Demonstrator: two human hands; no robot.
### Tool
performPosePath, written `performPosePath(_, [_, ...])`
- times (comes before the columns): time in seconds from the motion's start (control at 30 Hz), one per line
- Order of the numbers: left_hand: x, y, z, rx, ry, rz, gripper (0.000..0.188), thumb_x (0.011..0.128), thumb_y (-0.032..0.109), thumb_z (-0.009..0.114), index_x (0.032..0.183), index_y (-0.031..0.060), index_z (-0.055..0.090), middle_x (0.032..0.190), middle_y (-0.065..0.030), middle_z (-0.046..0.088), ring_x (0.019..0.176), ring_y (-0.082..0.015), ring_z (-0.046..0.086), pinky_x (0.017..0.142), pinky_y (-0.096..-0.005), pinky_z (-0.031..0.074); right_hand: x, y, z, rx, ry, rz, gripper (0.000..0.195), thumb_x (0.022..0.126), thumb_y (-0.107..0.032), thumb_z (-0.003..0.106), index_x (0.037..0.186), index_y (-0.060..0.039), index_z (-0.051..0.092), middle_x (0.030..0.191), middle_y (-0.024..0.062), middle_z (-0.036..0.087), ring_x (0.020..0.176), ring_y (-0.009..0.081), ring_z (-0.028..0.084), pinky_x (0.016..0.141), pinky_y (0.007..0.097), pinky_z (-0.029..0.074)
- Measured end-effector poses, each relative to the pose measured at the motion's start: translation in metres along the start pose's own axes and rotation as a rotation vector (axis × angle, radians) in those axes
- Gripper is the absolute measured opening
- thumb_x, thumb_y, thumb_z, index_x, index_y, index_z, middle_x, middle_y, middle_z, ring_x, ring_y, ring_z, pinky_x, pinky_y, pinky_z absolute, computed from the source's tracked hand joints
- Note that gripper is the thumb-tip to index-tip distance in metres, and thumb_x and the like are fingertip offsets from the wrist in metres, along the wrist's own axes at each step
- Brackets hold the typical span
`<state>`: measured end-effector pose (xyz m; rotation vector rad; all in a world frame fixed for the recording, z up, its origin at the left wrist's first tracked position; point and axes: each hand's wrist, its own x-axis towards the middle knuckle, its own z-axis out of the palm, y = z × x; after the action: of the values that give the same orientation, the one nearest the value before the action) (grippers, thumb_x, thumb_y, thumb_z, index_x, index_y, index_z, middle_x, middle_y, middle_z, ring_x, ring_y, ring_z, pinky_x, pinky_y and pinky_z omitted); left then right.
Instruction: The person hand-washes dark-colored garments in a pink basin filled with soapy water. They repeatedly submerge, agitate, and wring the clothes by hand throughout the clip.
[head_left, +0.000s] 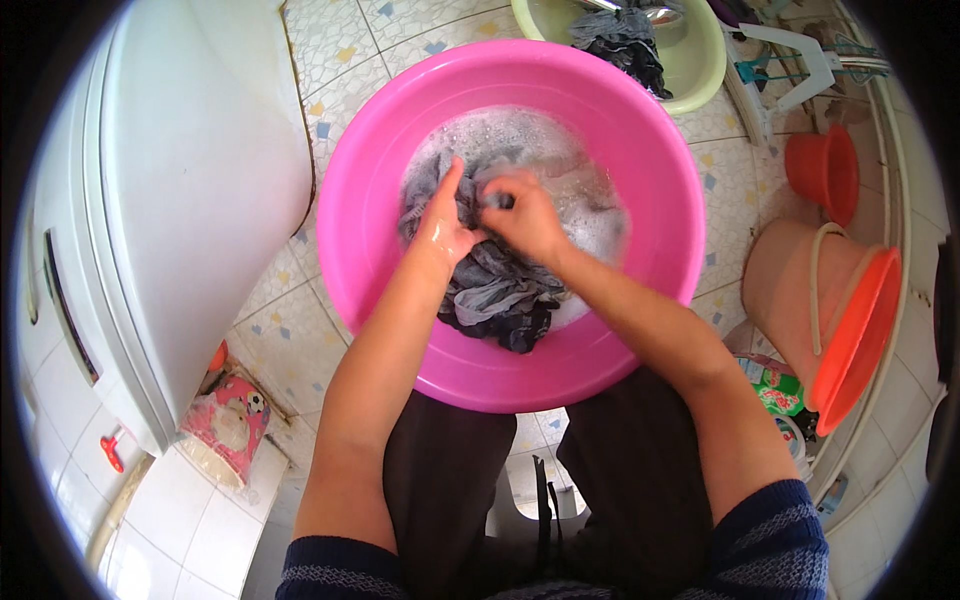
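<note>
A large round pink plastic basin (517, 386) holds sudsy water (491, 124) and a heap of wet grey and black cloth (499, 289). My left hand (446, 217) lies over the left part of the heap, thumb and fingers spread; whether it pinches any fabric is hard to see. My right hand (525, 214) is just beside it, slightly blurred, with fingers curled onto grey cloth. Foam covers the water to the right of both hands. Part of the cloth is hidden under the hands and suds.
A pale green basin (705, 82) with dark wet cloth stands beyond the pink one. At right are a small red bucket (806, 169), a tilted larger bucket (787, 277) and a white folding frame (806, 75). A white appliance (210, 135) stands at left.
</note>
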<state>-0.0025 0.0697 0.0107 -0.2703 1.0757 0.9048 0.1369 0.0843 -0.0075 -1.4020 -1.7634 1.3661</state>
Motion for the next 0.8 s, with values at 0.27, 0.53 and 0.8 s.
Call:
performPosePath(0.27, [0.007,-0.021,-0.019,-0.322,-0.511,0.070,0.037,0.094,0.040,0.049,0.109,0.0071,0.059,0.099,-0.0096,0.063,0.088,-0.0199,0.061,0.083,-0.0386,0.050,-0.011,-0.079,0.004,-0.250,0.042,-0.118,0.020,0.077,-0.027,0.066,0.077,-0.0084,0.060,0.087,0.0099,0.056,0.084,0.0325,0.057,0.072,0.0407,0.047])
performPosePath(0.53, [0.030,-0.032,-0.044,-0.453,-0.696,-0.130,0.032,0.094,0.038,0.046,0.102,0.0092,0.057,0.099,-0.0092,0.061,0.094,-0.0242,0.059,0.083,-0.0387,0.049,-0.025,-0.084,0.016,-0.207,-0.039,0.006,0.025,0.085,-0.032,0.057,0.083,-0.0105,0.069,0.092,0.0147,0.063,0.086,0.0348,0.061,0.073,0.0434,0.050])
performPosePath(0.8, [-0.007,-0.021,0.004,0.067,0.139,0.077,0.045,0.090,0.035,0.060,0.125,0.0096,0.045,0.124,-0.0073,0.052,0.114,-0.0234,0.050,0.101,-0.0509,0.035,0.027,0.020,-0.040,-0.508,0.094,0.298,0.036,0.087,-0.041,0.054,0.097,-0.0088,0.065,0.105,0.0160,0.060,0.096,0.0369,0.058,0.080,0.0461,0.047])
